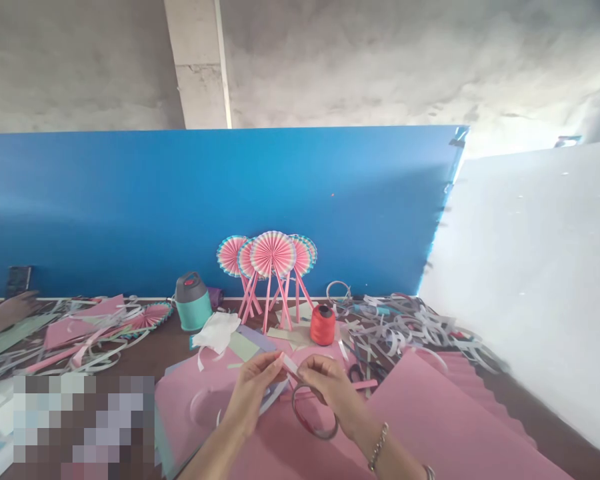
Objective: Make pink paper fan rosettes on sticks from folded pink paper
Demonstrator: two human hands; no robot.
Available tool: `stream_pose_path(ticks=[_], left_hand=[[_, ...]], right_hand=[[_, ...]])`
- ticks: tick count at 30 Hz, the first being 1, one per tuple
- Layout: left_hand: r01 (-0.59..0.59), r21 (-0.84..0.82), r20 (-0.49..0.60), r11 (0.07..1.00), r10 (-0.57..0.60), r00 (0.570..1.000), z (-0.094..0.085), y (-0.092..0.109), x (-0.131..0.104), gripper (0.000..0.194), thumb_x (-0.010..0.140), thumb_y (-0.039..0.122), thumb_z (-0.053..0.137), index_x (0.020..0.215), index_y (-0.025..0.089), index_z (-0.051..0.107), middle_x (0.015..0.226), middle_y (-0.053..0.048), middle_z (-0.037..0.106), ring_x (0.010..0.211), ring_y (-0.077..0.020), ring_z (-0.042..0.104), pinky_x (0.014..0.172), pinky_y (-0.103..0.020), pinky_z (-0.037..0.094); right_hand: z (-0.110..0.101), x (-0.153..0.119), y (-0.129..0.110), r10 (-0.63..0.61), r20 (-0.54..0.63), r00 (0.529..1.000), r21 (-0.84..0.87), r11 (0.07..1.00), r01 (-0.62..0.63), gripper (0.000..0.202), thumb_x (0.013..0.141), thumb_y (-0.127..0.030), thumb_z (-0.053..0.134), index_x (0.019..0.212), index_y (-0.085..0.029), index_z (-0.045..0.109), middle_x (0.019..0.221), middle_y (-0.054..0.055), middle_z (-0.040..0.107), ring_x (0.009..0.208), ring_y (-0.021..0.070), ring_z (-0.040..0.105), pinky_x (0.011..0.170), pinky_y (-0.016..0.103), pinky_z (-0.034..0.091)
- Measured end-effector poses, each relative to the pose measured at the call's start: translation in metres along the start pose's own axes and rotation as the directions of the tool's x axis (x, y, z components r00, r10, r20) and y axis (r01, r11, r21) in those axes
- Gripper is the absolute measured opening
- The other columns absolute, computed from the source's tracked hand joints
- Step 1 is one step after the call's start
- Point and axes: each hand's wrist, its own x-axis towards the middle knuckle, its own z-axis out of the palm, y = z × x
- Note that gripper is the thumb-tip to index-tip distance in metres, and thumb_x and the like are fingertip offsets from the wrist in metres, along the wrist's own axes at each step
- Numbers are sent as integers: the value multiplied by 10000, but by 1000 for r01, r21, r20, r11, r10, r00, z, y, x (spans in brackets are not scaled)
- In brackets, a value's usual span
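Note:
Between my two hands is a short whitish-pink strip [291, 365], which looks like paper or tape. The fingertips of my left hand [258, 383] are closed in a pinch on its left end. My right hand [330, 387] pinches at the other end. A thin ring-shaped tape roll [329, 437] hangs at the fingers of my right hand; how it is held is partly hidden. Below both hands lie pink paper sheets [280, 453]. Just beyond stands a red thread spool [323, 327], with scissors [356, 373] partly covered nearby.
Several pink pleated paper fans [273, 255] lean against a blue panel [130, 200]. A teal and grey container [193, 303] stands to their left. Curled paper scraps [405, 327] pile up at right, more at left. Another person's hand [15, 310] shows at far left.

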Motion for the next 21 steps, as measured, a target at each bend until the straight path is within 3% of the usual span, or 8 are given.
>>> stream_pose_path(ticks=[5, 10, 21], left_hand=[[-3, -1, 23, 1000, 3, 1000, -2, -1, 1, 264, 701, 392, 690, 822, 158, 696, 761, -48, 675, 688, -127, 606, 707, -233, 471], [13, 7, 18, 1000, -13, 1000, -3, -3, 1, 245, 688, 380, 704, 833, 182, 700, 773, -34, 686, 708, -128, 614, 728, -237, 469], [-49, 127, -65, 991, 57, 996, 3, 1, -1, 325, 648, 444, 703, 813, 164, 710, 724, -40, 677, 666, -139, 605, 675, -244, 483]], right_hand=[[0, 0, -1, 13, 20, 1000, 15, 1000, -14, 220, 634, -361, 633, 577, -174, 532, 497, -63, 370, 461, 66, 246, 454, 239, 155], [1, 0, -1, 28, -19, 999, 5, 1000, -28, 145, 634, -286, 604, 561, -184, 530, 491, -58, 374, 468, 77, 268, 455, 240, 172], [3, -2, -1, -17, -61, 998, -57, 998, 13, 115, 653, -222, 555, 544, -188, 539, 508, -40, 433, 481, 88, 336, 452, 233, 227]])
